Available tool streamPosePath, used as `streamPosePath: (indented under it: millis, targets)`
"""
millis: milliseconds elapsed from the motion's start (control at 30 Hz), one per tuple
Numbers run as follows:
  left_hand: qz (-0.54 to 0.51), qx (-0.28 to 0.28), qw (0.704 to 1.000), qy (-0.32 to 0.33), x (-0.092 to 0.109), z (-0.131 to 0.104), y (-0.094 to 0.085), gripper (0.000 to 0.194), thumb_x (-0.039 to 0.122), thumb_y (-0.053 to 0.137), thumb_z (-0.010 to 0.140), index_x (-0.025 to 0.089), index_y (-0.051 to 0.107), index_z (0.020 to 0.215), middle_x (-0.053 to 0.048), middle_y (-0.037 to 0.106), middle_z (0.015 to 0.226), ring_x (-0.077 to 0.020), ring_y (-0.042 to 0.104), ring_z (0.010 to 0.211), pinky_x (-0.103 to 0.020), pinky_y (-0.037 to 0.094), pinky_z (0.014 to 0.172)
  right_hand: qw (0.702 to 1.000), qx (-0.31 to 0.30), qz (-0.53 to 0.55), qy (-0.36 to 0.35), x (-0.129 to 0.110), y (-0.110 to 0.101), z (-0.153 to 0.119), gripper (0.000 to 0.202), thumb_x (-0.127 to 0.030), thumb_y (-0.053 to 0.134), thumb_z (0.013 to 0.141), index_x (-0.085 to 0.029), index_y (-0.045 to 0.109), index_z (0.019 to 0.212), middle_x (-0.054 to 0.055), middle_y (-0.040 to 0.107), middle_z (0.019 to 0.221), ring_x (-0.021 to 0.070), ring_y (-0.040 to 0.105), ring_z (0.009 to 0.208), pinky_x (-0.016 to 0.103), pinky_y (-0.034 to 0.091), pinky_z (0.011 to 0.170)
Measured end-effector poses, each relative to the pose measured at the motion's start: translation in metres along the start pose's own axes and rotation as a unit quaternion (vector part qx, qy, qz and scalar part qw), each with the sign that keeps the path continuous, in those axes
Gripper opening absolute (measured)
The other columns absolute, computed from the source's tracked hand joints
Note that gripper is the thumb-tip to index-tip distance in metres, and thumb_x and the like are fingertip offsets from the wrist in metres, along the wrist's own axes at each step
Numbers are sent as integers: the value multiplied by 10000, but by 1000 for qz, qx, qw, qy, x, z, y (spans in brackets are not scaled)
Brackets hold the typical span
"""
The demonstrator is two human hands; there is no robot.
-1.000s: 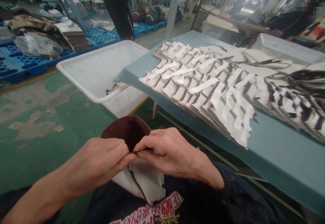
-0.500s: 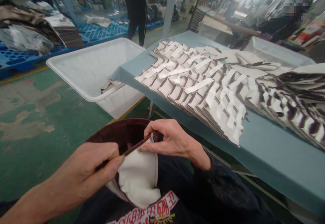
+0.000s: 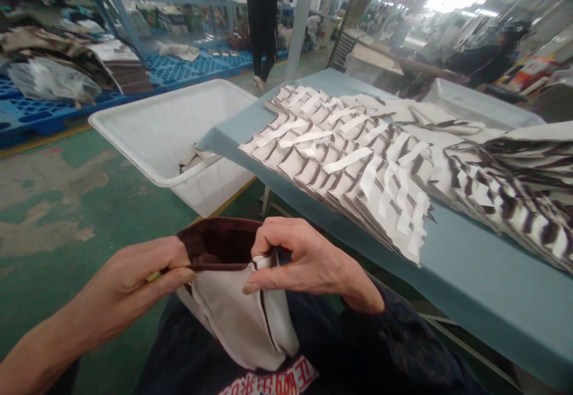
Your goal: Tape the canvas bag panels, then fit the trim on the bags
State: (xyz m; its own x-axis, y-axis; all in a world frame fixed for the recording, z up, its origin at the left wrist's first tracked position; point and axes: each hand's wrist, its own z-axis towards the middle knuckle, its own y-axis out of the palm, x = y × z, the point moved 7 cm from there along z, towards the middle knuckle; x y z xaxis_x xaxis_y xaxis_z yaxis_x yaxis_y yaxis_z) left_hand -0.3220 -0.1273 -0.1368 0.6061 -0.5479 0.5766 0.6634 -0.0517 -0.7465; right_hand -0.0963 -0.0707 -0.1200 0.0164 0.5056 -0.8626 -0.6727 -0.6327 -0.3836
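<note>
Over my lap I hold a sewn fabric piece (image 3: 233, 311), cream on its near face and dark brown inside, its mouth open like a pouch. A dark brown edge runs along the mouth. My left hand (image 3: 147, 269) pinches that edge at the left corner, thumb against fingers. Farther right, my right hand (image 3: 308, 264) grips the edge beside a dark seam line, with its thumb on the cream face. The fabric between the hands is stretched fairly straight, and its lower part hangs against my dark apron.
A blue-covered table (image 3: 456, 275) stands at front right, bearing overlapping rows of cream-and-brown fabric pieces (image 3: 331, 138) with white strips. Left of it, a white plastic bin (image 3: 147, 120) holds some pieces. Blue pallets (image 3: 174, 70) with stacked goods lie behind; a person in dark clothes (image 3: 264, 19) stands there.
My left hand has shifted left and up, so the edge now lies nearly level and the cream face is spread wider. My right hand has turned a seam into view.
</note>
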Motion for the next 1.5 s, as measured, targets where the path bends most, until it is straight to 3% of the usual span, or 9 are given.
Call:
streamPosePath:
  millis: [67, 133, 300, 400, 667, 1000, 1200, 1367, 1500]
  targets:
    - [-72, -11, 997, 10, 2, 8, 3, 412, 563, 543, 1196, 248, 744, 1020, 34, 807, 957, -137, 760, 829, -202, 569, 794, 999, -25, 36, 10, -8, 4, 4, 572, -709, 838, 992, -209, 628, 810, -45, 610, 758, 108, 512, 663, 260, 417, 644]
    - [-120, -20, 992, 25, 9, 19, 8, 456, 646, 579, 1157, 251, 776, 1043, 23, 824, 963, -154, 767, 837, -211, 579, 791, 996, -47, 60, 40, -9, 9, 6, 582, -731, 833, 984, -209, 629, 829, -54, 601, 763, 97, 500, 654, 247, 405, 619]
    - [-148, -47, 988, 26, 32, 46, 24, 212, 300, 674, 1108, 235, 736, 915, 34, 787, 814, -129, 724, 700, -196, 546, 667, 990, -39, 94, 96, 4, 15, 4, 586, -725, 925, 885, -213, 641, 872, -79, 590, 738, 88, 468, 626, 237, 363, 571]
    - [-149, -55, 987, 31, 40, 52, 30, 181, 224, 639, 1093, 238, 728, 936, 61, 769, 794, -101, 708, 655, -167, 528, 637, 988, -19, 110, 108, 11, 13, 1, 585, -685, 969, 850, -215, 621, 861, -90, 575, 732, 83, 450, 619, 231, 354, 561]
    - [-20, 8, 996, 89, 54, 47, 26, 212, 109, 563, 1059, 235, 708, 970, 49, 773, 781, -113, 716, 653, -207, 504, 623, 975, -34, 155, 156, 27, 15, -2, 623, -703, 1005, 784, -205, 642, 877, -84, 579, 748, 88, 464, 649, 227, 377, 587]
    - [-98, 16, 995, 23, 37, 45, 41, 247, 163, 556, 1050, 239, 658, 839, 86, 654, 683, -93, 603, 558, -205, 446, 567, 954, -52, 257, 149, 38, 19, -5, 546, -638, 974, 868, -183, 673, 896, -65, 602, 794, 97, 501, 714, 240, 455, 687]
    - [-102, 11, 995, 17, 41, 56, 36, 249, 142, 561, 1004, 234, 668, 799, 89, 672, 653, -82, 581, 523, -179, 435, 528, 945, -52, 279, 159, 39, 17, -6, 487, -558, 983, 876, -178, 681, 910, -73, 577, 793, 93, 467, 700, 239, 443, 677]
    - [-112, -24, 993, -5, 44, 64, 33, 291, 180, 547, 1010, 224, 708, 772, 94, 679, 620, -69, 590, 497, -139, 436, 505, 967, -15, 203, 150, 30, 12, -6, 288, -385, 882, 926, -188, 675, 896, -56, 615, 794, 101, 512, 700, 234, 452, 666]
    - [-111, -24, 993, -33, 45, 67, 31, 303, 199, 566, 994, 212, 752, 755, 89, 694, 600, -68, 607, 489, -120, 438, 496, 982, 44, 93, 158, 24, 9, -6, 117, -261, 754, 875, -201, 658, 846, -63, 607, 723, 102, 511, 645, 227, 406, 597]
